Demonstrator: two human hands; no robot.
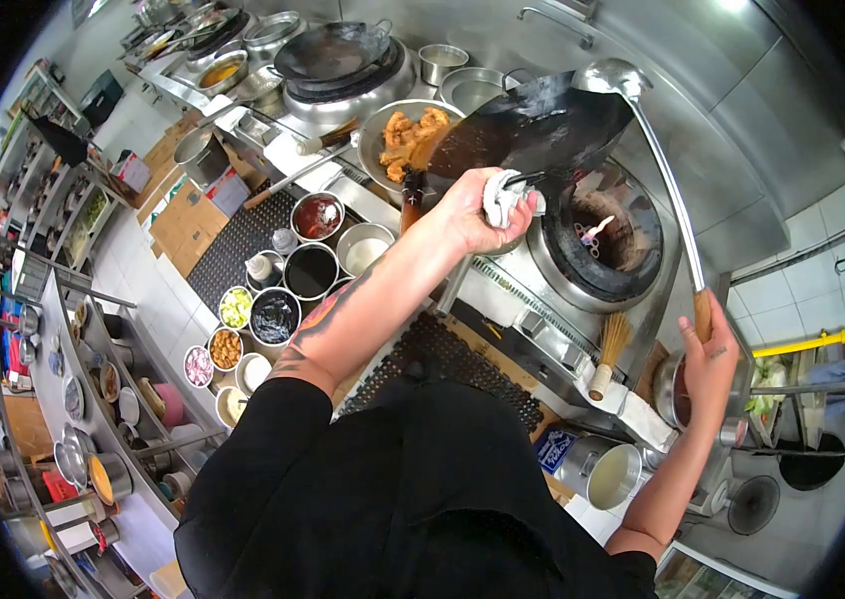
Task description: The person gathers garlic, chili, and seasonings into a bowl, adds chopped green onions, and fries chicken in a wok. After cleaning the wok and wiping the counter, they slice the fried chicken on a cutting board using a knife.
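Note:
My left hand [480,212] is closed around the handle of a dark wok [527,130], with a folded white cloth [499,203] between palm and metal. The wok is lifted off the burner and tilted toward the left. Its lower lip is over a round metal vessel [370,150] with orange-brown fried pieces [410,143] in it. My right hand [710,369] grips the wooden end of a long steel ladle [664,155]. The ladle's bowl is raised beside the wok's right rim, apart from the fried pieces.
An uncovered burner [607,240] with a small flame lies below the wok. A bamboo brush [609,349] is on the stove edge. To the left are several sauce and ingredient containers [310,270]. Another wok [327,52] sits on the far burner. A metal pot [614,477] stands at lower right.

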